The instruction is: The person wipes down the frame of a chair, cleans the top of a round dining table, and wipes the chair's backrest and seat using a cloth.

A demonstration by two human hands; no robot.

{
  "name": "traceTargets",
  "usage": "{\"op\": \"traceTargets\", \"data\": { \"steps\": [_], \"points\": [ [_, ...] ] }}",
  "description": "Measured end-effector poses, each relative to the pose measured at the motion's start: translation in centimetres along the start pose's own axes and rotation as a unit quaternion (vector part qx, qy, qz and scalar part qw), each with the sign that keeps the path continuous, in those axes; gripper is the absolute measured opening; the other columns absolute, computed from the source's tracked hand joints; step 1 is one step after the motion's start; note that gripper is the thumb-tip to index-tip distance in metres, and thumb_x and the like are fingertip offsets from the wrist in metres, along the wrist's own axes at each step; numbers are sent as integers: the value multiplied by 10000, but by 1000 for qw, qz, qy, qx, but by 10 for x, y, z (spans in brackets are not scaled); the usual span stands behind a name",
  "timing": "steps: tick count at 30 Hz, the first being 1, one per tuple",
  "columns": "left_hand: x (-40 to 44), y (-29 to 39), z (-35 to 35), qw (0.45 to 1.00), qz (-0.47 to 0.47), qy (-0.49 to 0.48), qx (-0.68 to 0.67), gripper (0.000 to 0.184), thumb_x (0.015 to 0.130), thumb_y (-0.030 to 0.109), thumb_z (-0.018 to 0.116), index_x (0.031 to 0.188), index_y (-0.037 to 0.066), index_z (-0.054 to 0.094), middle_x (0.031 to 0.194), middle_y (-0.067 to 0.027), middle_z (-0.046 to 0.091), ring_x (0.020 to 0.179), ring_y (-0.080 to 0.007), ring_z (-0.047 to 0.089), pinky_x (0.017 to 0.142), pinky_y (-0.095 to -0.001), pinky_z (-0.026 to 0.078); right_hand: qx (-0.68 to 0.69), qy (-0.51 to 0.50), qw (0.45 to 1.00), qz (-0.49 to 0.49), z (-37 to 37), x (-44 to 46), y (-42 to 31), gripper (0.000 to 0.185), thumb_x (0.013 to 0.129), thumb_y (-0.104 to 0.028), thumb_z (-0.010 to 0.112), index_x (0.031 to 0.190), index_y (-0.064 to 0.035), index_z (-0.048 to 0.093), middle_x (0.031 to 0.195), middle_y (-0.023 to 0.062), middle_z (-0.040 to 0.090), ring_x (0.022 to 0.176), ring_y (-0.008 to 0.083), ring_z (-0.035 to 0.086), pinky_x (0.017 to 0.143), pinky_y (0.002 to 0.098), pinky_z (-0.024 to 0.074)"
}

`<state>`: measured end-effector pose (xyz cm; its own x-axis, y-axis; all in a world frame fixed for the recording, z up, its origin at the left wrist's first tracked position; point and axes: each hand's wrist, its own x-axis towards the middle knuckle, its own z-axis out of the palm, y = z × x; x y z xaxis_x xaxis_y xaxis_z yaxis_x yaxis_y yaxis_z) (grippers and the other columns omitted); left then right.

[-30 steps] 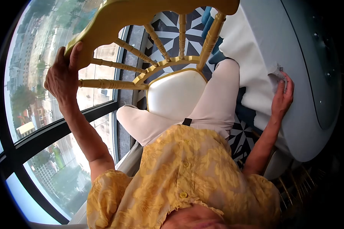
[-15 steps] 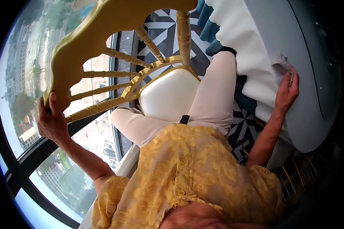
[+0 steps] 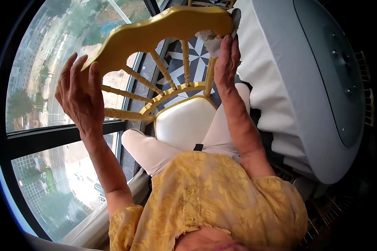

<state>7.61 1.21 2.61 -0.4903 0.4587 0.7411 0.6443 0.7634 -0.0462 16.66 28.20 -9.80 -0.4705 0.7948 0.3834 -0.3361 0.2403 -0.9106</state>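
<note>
A gold chair (image 3: 167,27) with turned spindles and a white seat (image 3: 184,121) stands in front of me, its seat between my legs. My left hand (image 3: 83,94) is at the left corner of its top rail, the corner between thumb and fingers, which are fairly straight. At the rail's right end, my right hand (image 3: 227,62) presses a greyish cloth (image 3: 211,42) around the corner. Part of the cloth shows on the rail's inner side and part beyond its outer edge. My right palm and some fingertips are hidden.
To the right is a table (image 3: 280,50) with a pale cloth skirt and a dark glass turntable (image 3: 322,62). Large windows (image 3: 42,83) with dark frames (image 3: 37,140) line the left. Patterned tiles (image 3: 197,54) cover the floor; other gold chairs (image 3: 368,106) stand beyond the table.
My right hand has moved left with the cloth, from the tabletop to the chair's right corner. My left hand's fingers have straightened at the left corner. The view has shifted.
</note>
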Motion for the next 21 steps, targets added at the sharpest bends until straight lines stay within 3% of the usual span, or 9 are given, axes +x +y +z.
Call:
{"op": "traceTargets", "data": {
  "steps": [1, 2, 4, 6, 10, 13, 16, 18, 21],
  "points": [
    [-1, 5, 5, 1000, 8, 7, 6, 356, 996, 383, 533, 1229, 139, 648, 1295, -84, 626, 1199, -282, 578, 1028, -426, 371, -15, -35, 997, 67, -9, -14, 14, 449, 1050, -378, 385, 1262, -3, 513, 1120, 201, 573, 1005, 288, 546, 883, 394, 442],
    [1, 8, 14, 1000, 19, 19, 11, 366, 999, 380, 529, 1257, 142, 630, 1317, -86, 612, 1224, -283, 562, 1044, -431, 354, -118, -56, 990, -46, -16, -29, 54, 437, 1052, -343, 398, 1313, 3, 451, 1224, 222, 526, 1054, 344, 548, 927, 427, 434],
    [-1, 9, 33, 998, -12, -61, 20, 421, 983, 444, 530, 1307, 183, 595, 1213, -42, 663, 1159, -234, 578, 1011, -386, 325, -162, -87, 983, -21, -27, -63, 85, 533, 1031, -325, 465, 1401, 19, 295, 1281, 265, 471, 1183, 426, 495, 981, 470, 415],
    [-3, 16, 51, 990, 12, -21, 142, 401, 979, 443, 531, 1286, 198, 608, 1074, -10, 689, 1037, -207, 602, 947, -373, 318, -154, -138, 974, 96, -49, -92, 129, 617, 972, -323, 577, 1402, 25, 304, 1314, 264, 440, 1215, 418, 470, 1011, 454, 404],
    [-4, 5, 68, 994, 3, 53, 92, 378, 961, 502, 528, 1095, 195, 702, 927, 37, 680, 932, -163, 595, 928, -383, 286, -237, -193, 950, 67, -70, -125, 186, 712, 806, -243, 732, 1350, 14, 352, 1281, 215, 468, 1186, 366, 500, 1021, 414, 405],
    [-9, -6, 81, 990, 22, 101, 99, 371, 974, 493, 504, 1090, 207, 709, 899, 48, 686, 913, -156, 597, 925, -376, 283, -41, -151, 972, 175, -56, -106, 159, 604, 724, -82, 721, 1252, -29, 432, 1168, 118, 541, 1074, 235, 555, 995, 341, 422],
    [-11, -9, 79, 988, 35, 98, 113, 359, 1003, 470, 447, 1146, 249, 690, 968, 54, 696, 951, -158, 616, 911, -363, 296, 60, -173, 977, 110, -39, -47, 75, 487, 811, -44, 679, 1253, -47, 474, 1138, 62, 579, 1036, 196, 567, 980, 324, 437],
    [-8, 16, 60, 995, -2, 70, 76, 388, 975, 396, 500, 1125, 67, 642, 980, -95, 635, 945, -251, 531, 920, -400, 324, 94, -208, 973, 41, -34, -13, 31, 488, 840, -88, 682, 1269, -21, 458, 1110, 70, 584, 1003, 177, 567, 962, 320, 443],
    [-11, 14, 63, 993, 8, 76, 90, 400, 985, 402, 483, 1129, 62, 637, 988, -88, 634, 946, -242, 526, 926, -394, 319, 40, -203, 978, -24, -29, -23, 45, 618, 860, -82, 681, 1374, -1, 348, 1301, 103, 481, 1156, 187, 482, 1057, 305, 344]
  ]
}}
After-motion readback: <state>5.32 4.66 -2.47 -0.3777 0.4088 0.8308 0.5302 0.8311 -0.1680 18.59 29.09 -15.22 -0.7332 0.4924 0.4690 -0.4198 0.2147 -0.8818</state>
